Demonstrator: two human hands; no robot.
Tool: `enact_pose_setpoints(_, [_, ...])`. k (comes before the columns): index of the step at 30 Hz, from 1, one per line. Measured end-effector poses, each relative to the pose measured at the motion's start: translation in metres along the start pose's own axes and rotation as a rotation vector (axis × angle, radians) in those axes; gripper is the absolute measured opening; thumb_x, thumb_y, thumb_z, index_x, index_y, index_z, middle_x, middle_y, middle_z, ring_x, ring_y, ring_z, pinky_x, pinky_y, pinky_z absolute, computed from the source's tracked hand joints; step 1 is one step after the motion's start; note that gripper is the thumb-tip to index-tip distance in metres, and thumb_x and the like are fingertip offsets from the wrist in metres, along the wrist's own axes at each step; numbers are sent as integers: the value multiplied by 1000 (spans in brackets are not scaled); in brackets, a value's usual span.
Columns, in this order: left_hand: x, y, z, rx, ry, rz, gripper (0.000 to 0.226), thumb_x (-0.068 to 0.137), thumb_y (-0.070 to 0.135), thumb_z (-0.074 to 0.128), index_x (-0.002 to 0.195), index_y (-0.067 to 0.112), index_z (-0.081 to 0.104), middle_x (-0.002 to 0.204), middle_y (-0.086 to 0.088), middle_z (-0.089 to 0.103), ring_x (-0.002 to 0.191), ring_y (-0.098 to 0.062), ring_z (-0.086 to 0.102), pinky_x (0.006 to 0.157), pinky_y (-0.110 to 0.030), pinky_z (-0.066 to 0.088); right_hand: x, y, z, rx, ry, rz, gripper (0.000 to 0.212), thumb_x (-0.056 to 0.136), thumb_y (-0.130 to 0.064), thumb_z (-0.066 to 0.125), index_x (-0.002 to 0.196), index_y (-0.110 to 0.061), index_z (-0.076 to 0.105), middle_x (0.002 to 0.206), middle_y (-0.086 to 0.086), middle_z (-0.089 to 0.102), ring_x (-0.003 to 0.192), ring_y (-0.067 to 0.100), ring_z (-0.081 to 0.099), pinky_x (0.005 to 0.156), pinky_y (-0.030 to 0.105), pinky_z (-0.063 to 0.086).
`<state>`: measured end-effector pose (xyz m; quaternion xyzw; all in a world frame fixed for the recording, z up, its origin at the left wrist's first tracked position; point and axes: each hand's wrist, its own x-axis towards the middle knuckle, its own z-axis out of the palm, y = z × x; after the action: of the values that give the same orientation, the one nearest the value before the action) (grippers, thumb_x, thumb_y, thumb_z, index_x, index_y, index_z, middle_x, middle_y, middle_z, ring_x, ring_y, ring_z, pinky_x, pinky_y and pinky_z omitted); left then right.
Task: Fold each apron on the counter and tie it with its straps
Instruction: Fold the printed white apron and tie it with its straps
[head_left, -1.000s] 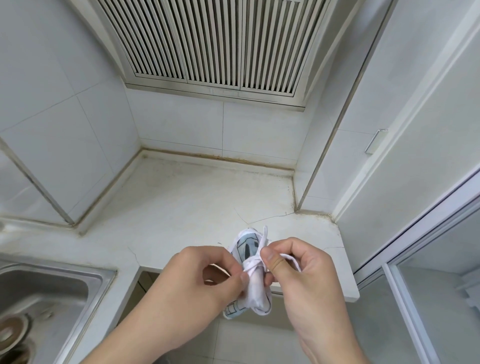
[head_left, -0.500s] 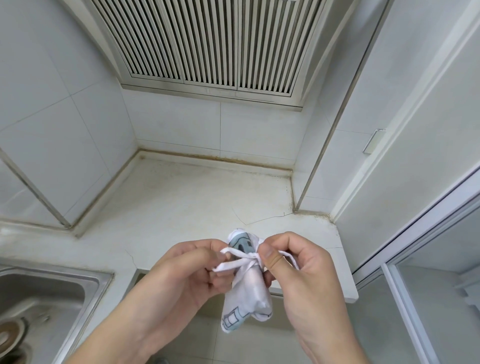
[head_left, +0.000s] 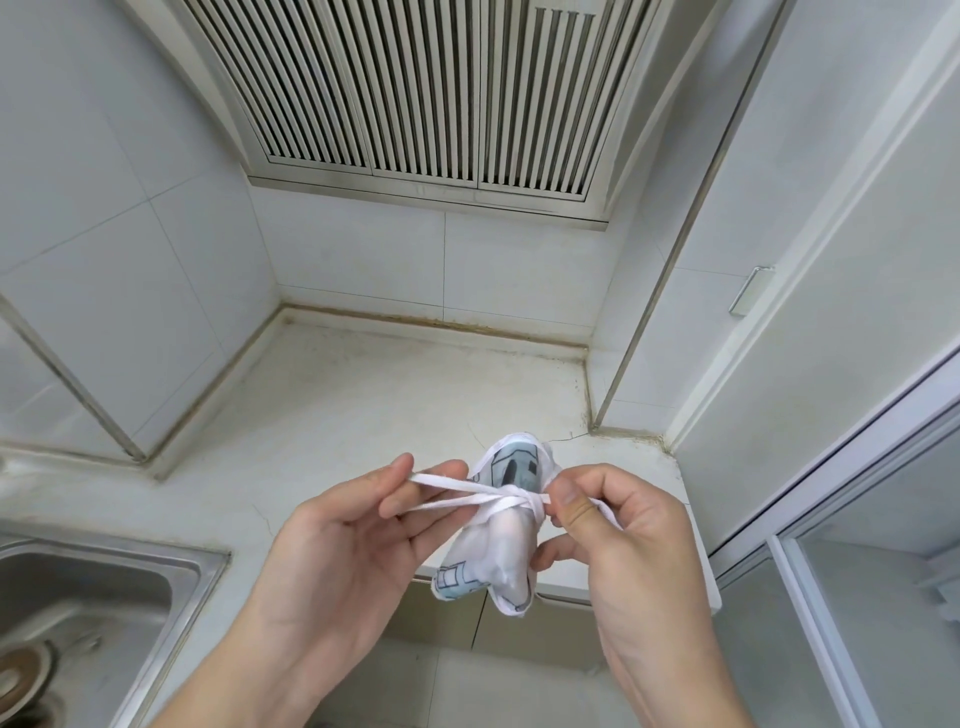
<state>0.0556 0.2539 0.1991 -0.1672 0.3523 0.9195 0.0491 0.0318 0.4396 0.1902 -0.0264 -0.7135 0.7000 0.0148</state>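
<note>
Your apron (head_left: 496, 545) rolled into small bundle, held in air above front edge of bench (head_left: 363, 415), not resting on it. White strap (head_left: 457, 493) wound round bundle's middle, knotted. Your left hand (head_left: 337, 551) pinches two strap ends between thumb and fingers, straps stretched taut leftward from knot. Your right hand (head_left: 618, 525) pinches strap at knot, fingers curled round bundle. Steel sink (head_left: 171, 582) at lower left.

Both hands (head_left: 332, 551) (right (head_left: 623, 540) perhaps pinching) tension strap (head_left: 452, 493) around apron (head_left: 498, 545).
</note>
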Motion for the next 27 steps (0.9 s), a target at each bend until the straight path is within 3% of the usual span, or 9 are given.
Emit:
enact_pose_setpoints(4, [1, 5, -1, 11, 56, 22, 40, 88, 11, 58, 50, 9, 48, 79, -21, 63, 101, -40, 75, 86, -53, 62, 0, 3, -2, -43, 23, -3, 24, 97, -6, 67, 75, 1, 68, 74, -2, 69, 50, 25, 67, 74, 67, 56])
enact_pose_setpoints(8, [5, 17, -5, 165, 82, 76, 41, 88, 12, 59, 49, 9, 47, 74, -19, 60, 86, -37, 76, 78, -51, 65, 0, 6, -12, -74, 57, 17, 31, 98, -6, 66, 67, -10, 69, 68, -4, 65, 50, 31, 69, 63, 36, 51])
enact_pose_setpoints(11, [8, 23, -9, 179, 90, 120, 46, 96, 9, 55, 50, 9, 47, 72, -16, 56, 78, -34, 71, 81, -51, 64, 3, 7, -18, -69, 79, 43, 32, 98, -6, 66, 66, -10, 66, 68, -4, 65, 52, 33, 71, 73, 45, 49])
enact_pose_setpoints(15, [10, 23, -16, 244, 60, 54, 46, 97, 8, 55, 51, 8, 47, 73, -16, 55, 75, -32, 69, 79, -53, 65, 2, 8, -21, -9, 29, 67, 30, 101, -4, 60, 72, -4, 64, 69, 5, 65, 57, 36, 71, 73, 48, 52])
enact_pose_setpoints(18, [8, 21, -25, 535, 1, -8, 45, 99, 8, 56, 55, 4, 46, 81, -24, 60, 82, -35, 71, 84, -54, 64, -1, 6, -23, 5, -25, 47, 29, 103, -6, 58, 75, -5, 66, 70, 12, 67, 60, 31, 69, 79, 55, 56])
enact_pose_setpoints(21, [7, 23, -34, 877, 29, 6, 45, 100, 12, 63, 58, -2, 57, 84, -14, 74, 81, -31, 73, 93, -53, 61, -3, 2, -23, 8, -31, 10, 29, 103, -11, 57, 75, -8, 66, 71, 10, 67, 62, 24, 68, 78, 51, 57])
enact_pose_setpoints(24, [5, 23, -33, 1186, -58, -75, 23, 102, 18, 63, 84, 4, 70, 91, -7, 80, 82, -23, 75, 96, -46, 57, -4, -2, -20, -17, -48, -21, 29, 103, -14, 59, 74, -12, 65, 70, 9, 67, 61, 32, 68, 66, 28, 56])
enact_pose_setpoints(27, [1, 18, -28, 1245, -167, -60, 26, 106, 27, 53, 91, 19, 71, 92, -6, 79, 85, -23, 74, 95, -47, 53, -6, -1, -17, -63, -63, -25, 30, 102, -14, 61, 73, -14, 66, 69, 8, 67, 66, 40, 68, 60, 16, 50])
